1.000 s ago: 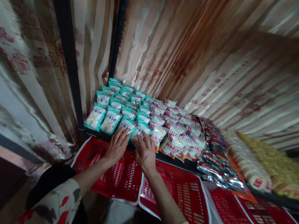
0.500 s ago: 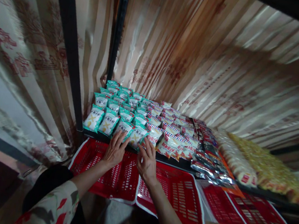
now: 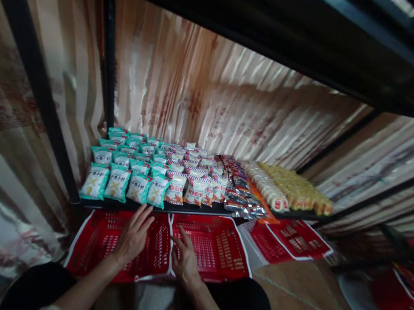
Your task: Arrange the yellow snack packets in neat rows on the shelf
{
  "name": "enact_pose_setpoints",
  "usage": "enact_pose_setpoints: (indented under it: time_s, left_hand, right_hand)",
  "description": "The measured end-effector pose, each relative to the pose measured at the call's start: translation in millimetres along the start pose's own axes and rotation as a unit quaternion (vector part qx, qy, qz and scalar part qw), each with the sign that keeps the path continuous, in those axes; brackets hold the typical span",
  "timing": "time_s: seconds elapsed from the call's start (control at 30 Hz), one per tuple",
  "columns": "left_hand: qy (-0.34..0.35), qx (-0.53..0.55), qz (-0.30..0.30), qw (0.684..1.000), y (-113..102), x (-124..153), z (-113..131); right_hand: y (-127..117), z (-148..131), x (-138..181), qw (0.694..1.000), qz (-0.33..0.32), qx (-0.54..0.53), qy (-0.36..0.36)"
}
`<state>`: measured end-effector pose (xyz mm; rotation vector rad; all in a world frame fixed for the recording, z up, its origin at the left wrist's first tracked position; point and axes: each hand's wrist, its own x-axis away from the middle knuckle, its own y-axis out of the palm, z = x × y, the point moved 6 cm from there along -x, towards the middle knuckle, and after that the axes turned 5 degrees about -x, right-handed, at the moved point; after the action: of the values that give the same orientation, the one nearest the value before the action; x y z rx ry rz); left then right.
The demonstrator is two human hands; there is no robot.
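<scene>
My left hand (image 3: 132, 236) lies open with fingers spread over a red plastic basket (image 3: 101, 242), fingertips close to the front edge of the black shelf (image 3: 193, 207). My right hand (image 3: 183, 259) is open too, resting over the neighbouring red basket (image 3: 218, 247). Neither hand holds anything. On the shelf just beyond them lie rows of teal snack packets (image 3: 127, 185), and beside those red-and-white snack packets (image 3: 195, 189). Both hands are clear of the packets.
Further right on the shelf lie silver-and-red packets (image 3: 241, 199), white-wrapped rolls (image 3: 267, 187) and yellow snacks (image 3: 297, 188). Two more red baskets (image 3: 291, 238) stand below. A black upper shelf (image 3: 283, 28) hangs overhead. Striped curtain (image 3: 213, 105) backs the shelf; black posts (image 3: 31, 78) at left.
Both hands have drawn back from the teal packets onto the red baskets. The view has pulled back and swung right, bringing the upper shelf and more of the floor into sight.
</scene>
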<state>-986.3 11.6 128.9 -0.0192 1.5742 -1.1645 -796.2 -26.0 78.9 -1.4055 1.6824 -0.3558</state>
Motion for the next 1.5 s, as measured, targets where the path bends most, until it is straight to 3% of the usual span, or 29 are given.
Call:
enact_pose_setpoints:
  time_s: [0.13,0.33,0.5,0.77,0.97,1.13,1.33,1.5]
  left_hand:
    - [0.039,-0.004,-0.002,0.999,-10,12,15]
    - [0.039,-0.014,0.004,0.999,-15,28,42]
    - [0.02,-0.01,0.021,1.0,-16,38,64]
    - [0.011,-0.053,0.017,0.998,-4,68,83]
    - [0.083,-0.055,0.044,0.994,0,93,110]
    - [0.123,-0.062,0.039,0.99,3,102,125]
    - [0.159,-0.068,0.015,0.985,21,106,123]
    - [0.191,-0.051,0.001,0.98,36,101,123]
  right_hand:
    - [-11,11,0,1.0,-0.018,-0.017,0.013]
    - [-55,30,-64,0.998,0.058,0.007,0.032]
    - [-64,39,-101,0.999,0.03,0.036,0.027]
    - [-74,79,-80,0.997,0.061,0.017,0.039]
    - [-88,108,-58,0.995,0.062,0.034,0.072]
    - [-105,107,-67,0.996,0.059,0.016,0.058]
    - [-127,102,-85,0.997,0.072,-0.016,0.034]
    - [-135,111,-76,0.998,0.049,-0.011,0.031]
